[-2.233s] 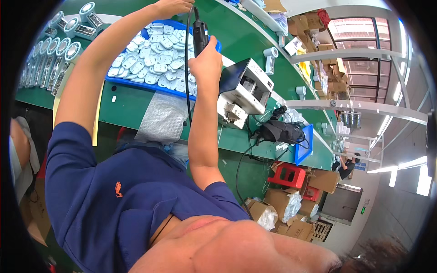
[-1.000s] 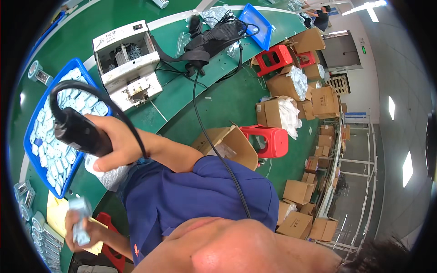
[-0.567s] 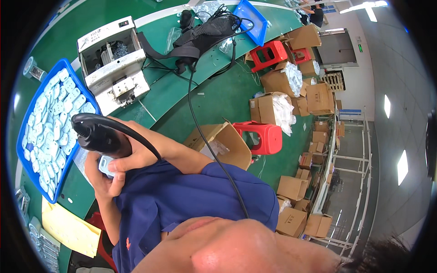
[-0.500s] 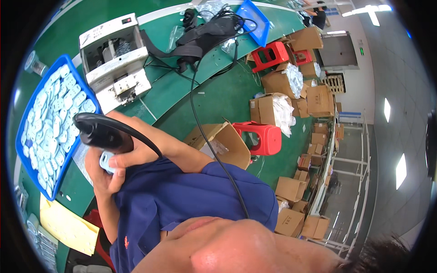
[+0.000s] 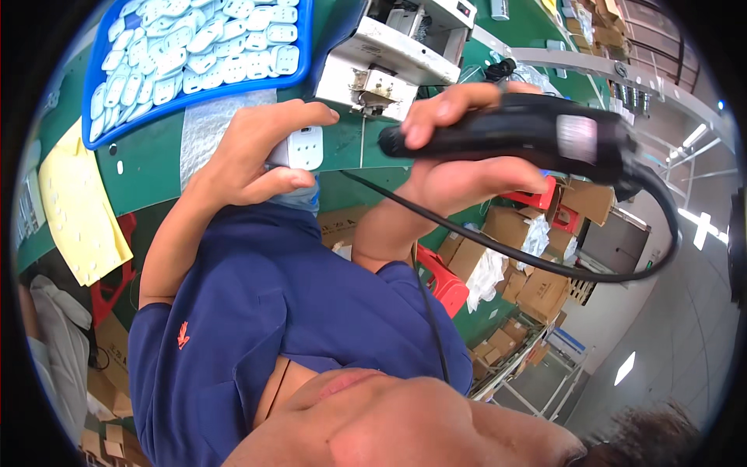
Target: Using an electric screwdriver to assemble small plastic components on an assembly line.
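My left hand (image 5: 243, 152) is closed round a small white plastic housing (image 5: 305, 148), its thumb and forefinger curved about the edges. Small dark holes show on the housing's face. To the right, my right hand (image 5: 459, 167) grips a black electric screwdriver (image 5: 502, 138), blurred by motion and lying almost level. Its narrow end points left, towards the housing but apart from it. From its other end a black cable (image 5: 661, 257) loops down and back to the left. Beyond my left hand, a blue tray (image 5: 305, 39) holds many pale blue-white housings in a heap.
A white metal machine (image 5: 369, 58) with an open top stands on the green table (image 5: 148, 175), right of the tray. A whitish sheet (image 5: 210, 128) lies before the tray, and yellow paper (image 5: 74, 206) at the left edge. Cardboard boxes (image 5: 541, 294) and red stools (image 5: 443, 280) stand on the floor.
The screwdriver has moved from above the housing, close to my left hand, away to the right and tipped level. The housing now shows its holed face. The whole view has turned.
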Demonstrator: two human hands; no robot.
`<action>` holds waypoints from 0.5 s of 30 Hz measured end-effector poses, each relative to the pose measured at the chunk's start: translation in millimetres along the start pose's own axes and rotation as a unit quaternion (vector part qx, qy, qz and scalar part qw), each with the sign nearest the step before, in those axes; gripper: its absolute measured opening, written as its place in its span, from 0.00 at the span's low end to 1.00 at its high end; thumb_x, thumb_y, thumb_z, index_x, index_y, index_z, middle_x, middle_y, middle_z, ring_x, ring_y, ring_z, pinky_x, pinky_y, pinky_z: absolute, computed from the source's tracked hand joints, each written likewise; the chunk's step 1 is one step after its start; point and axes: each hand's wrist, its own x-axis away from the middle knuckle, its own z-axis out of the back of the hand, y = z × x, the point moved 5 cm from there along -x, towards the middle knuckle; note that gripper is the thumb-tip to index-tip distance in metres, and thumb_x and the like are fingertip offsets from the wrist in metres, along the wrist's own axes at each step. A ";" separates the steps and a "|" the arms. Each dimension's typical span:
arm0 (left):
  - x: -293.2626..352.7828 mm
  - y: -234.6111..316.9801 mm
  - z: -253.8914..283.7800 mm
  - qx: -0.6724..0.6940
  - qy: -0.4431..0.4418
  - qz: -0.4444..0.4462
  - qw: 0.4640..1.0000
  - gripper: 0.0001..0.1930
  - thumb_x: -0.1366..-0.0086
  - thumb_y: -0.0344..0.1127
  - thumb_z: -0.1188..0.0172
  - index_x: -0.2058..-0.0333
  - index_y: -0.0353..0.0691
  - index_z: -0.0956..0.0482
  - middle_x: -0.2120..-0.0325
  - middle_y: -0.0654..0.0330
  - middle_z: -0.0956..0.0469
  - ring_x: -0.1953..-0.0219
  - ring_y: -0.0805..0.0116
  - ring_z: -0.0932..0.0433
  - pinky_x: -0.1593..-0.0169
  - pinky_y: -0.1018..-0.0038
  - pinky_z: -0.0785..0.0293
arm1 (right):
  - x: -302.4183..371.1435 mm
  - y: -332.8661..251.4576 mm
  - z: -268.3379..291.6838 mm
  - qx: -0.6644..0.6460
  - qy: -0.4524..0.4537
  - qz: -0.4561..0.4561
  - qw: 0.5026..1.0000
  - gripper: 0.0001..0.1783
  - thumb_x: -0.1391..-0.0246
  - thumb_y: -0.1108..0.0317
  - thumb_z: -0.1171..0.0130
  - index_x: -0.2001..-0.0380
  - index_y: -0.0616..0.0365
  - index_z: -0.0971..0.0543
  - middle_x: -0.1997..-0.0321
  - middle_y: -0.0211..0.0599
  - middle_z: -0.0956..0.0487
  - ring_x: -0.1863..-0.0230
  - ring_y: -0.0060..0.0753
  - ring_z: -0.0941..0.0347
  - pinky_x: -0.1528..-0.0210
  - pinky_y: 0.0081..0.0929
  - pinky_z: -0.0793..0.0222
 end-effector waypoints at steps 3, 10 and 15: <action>-0.6 -2.7 -1.0 -0.004 -0.008 -0.006 1.000 0.29 0.42 0.53 0.42 0.54 0.32 0.27 0.62 0.50 0.23 0.64 0.48 0.23 0.62 0.65 0.28 | -20.8 -3.3 -7.8 0.023 0.023 0.064 0.997 0.49 0.54 0.18 0.66 0.49 0.53 0.40 0.80 0.43 0.27 0.91 0.32 0.37 0.87 0.29 0.34; -1.0 -3.9 -0.5 -0.011 0.005 -0.014 1.000 0.28 0.43 0.54 0.41 0.55 0.33 0.28 0.64 0.51 0.24 0.69 0.50 0.24 0.67 0.65 0.30 | -21.0 34.5 -17.9 0.083 0.052 0.061 0.993 0.47 0.50 0.23 0.59 0.54 0.62 0.41 0.84 0.39 0.29 0.90 0.28 0.35 0.87 0.21 0.36; 1.9 -8.5 -4.8 0.003 -0.021 0.017 1.000 0.34 0.41 0.62 0.46 0.55 0.31 0.30 0.66 0.48 0.25 0.69 0.47 0.25 0.67 0.63 0.30 | -13.7 25.3 -16.4 0.079 0.044 0.096 0.991 0.48 0.50 0.24 0.55 0.58 0.68 0.41 0.86 0.40 0.29 0.90 0.28 0.35 0.86 0.21 0.33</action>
